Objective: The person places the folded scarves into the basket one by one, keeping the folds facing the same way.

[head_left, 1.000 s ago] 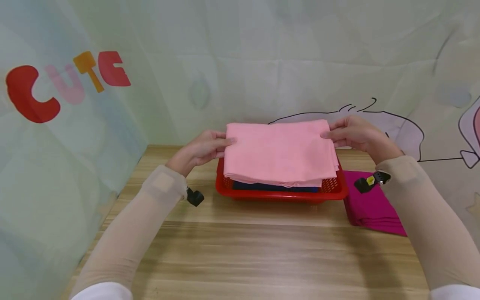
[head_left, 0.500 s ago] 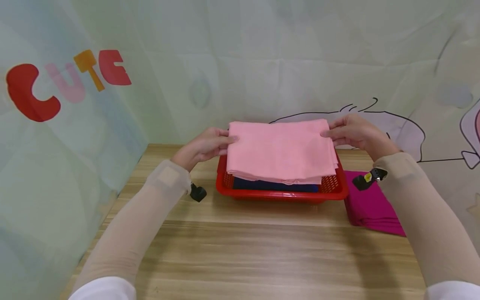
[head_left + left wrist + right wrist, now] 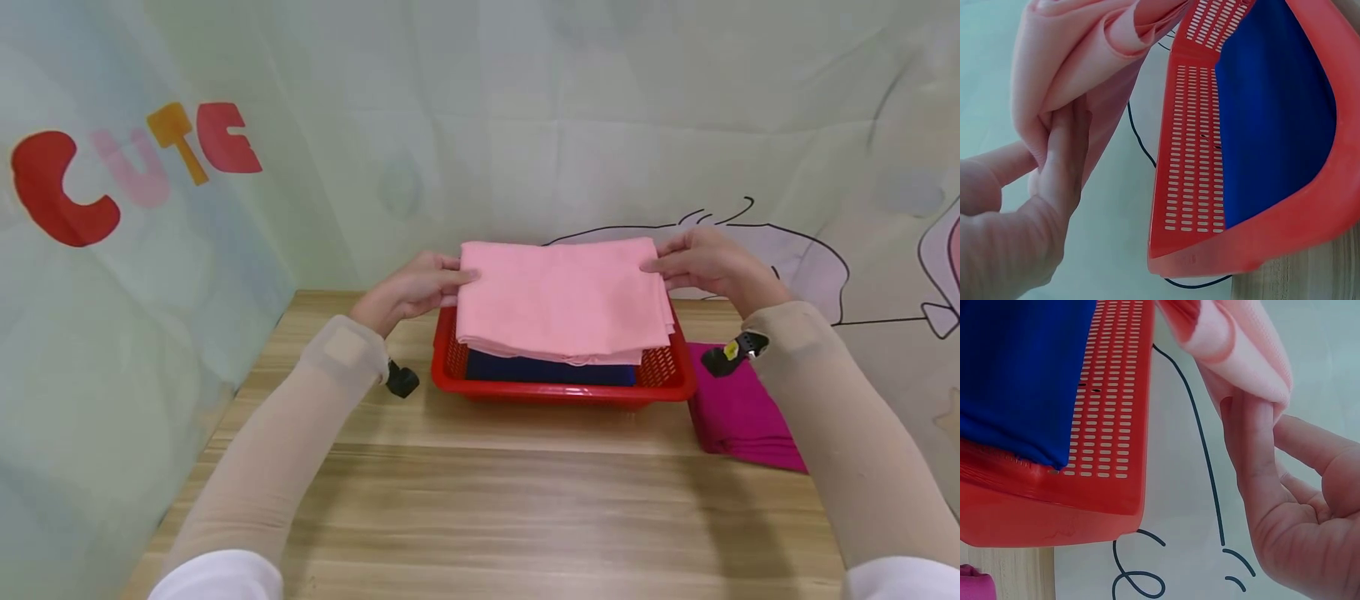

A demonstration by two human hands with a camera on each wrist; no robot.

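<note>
A folded pink cloth [image 3: 562, 296] is held up by its two sides over a red plastic basket [image 3: 562, 390]. My left hand [image 3: 420, 287] pinches its left edge, thumb on top and fingers underneath. At the opposite edge my right hand [image 3: 712, 265] pinches it the same way. Both wrist views show the pink cloth raised apart from the basket, its folds hanging between thumb and fingers. Inside the basket lies a folded blue cloth [image 3: 1272, 119], partly hidden by the pink one in the head view.
A folded magenta cloth [image 3: 746, 417] lies on the wooden table [image 3: 525, 517] just right of the basket, partly behind the right forearm. Behind the table hangs a pale printed backdrop [image 3: 495, 150] with drawn lines and letters.
The left hand has shifted slightly right and up with its edge of the pink cloth. The cloth's front edge has risen a little, showing more of the blue cloth.
</note>
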